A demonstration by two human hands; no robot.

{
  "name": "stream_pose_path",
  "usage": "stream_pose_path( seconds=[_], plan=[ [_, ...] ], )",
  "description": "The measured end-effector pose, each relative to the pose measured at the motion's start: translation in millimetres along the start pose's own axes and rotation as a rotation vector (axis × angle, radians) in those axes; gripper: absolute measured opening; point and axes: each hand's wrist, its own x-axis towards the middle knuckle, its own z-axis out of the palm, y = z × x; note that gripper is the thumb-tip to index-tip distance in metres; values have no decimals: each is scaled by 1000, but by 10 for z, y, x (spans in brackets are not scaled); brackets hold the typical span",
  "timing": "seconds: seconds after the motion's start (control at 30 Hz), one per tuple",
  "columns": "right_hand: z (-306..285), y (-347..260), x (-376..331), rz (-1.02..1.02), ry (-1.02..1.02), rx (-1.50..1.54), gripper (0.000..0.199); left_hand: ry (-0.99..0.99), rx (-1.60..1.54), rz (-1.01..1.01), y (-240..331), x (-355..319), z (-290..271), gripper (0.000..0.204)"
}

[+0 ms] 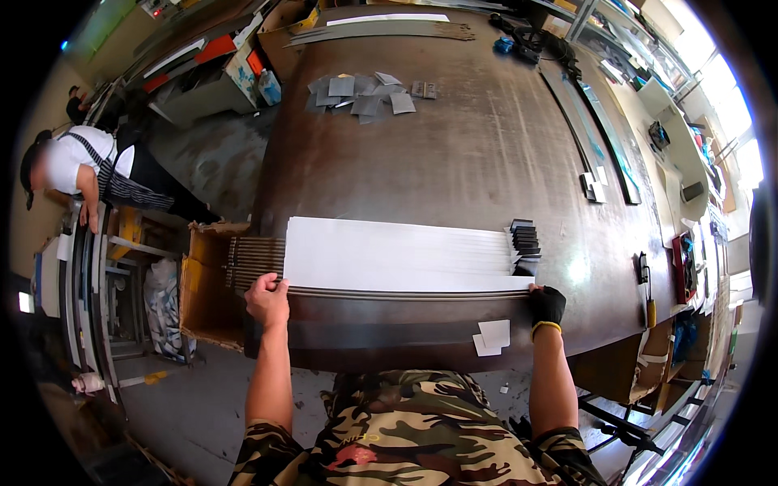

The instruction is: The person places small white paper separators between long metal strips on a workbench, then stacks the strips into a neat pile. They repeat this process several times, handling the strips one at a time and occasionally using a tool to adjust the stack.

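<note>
On the near part of the brown table lies a row of long white strips [397, 251], overlapping, with dark ends [525, 243] fanned out at the right. Beneath their left end several thin dark bars [255, 263] stick out. My bare left hand [267, 300] pinches the near left corner of the nearest white strip, thumb and fingers closed. At the strip's other end, my right hand [547, 306], in a black fingertip-less glove with a yellow cuff, grips its near right corner. A thin dark bar [405, 293] runs along the strip's near edge, between both hands.
Two small white cards [493, 336] lie near the front edge. Grey plastic squares [365, 97] are spread farther back. A screwdriver [651, 304] lies at the right edge. An open cardboard box [212, 283] stands left of the table. Another person [105, 166] bends over bars at far left.
</note>
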Motion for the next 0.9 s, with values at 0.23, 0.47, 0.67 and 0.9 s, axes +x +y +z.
stream_pose_path(
  seconds=[0.23, 0.47, 0.67, 0.9],
  plan=[
    [6, 339, 163, -14, 111, 254, 25, 144, -287, -80, -676, 483, -90, 12],
    [-502, 605, -772, -653, 250, -282, 33, -375, -238, 1090, 659, -1062, -210, 10],
    [-329, 69, -1504, -587, 96, -478, 37, -641, -351, 1352, 1209, -1754, 264, 30],
    [-270, 216, -1593, -595, 102, -422, 35, -317, -82, 1118, 767, -1185, -11, 29]
  ],
)
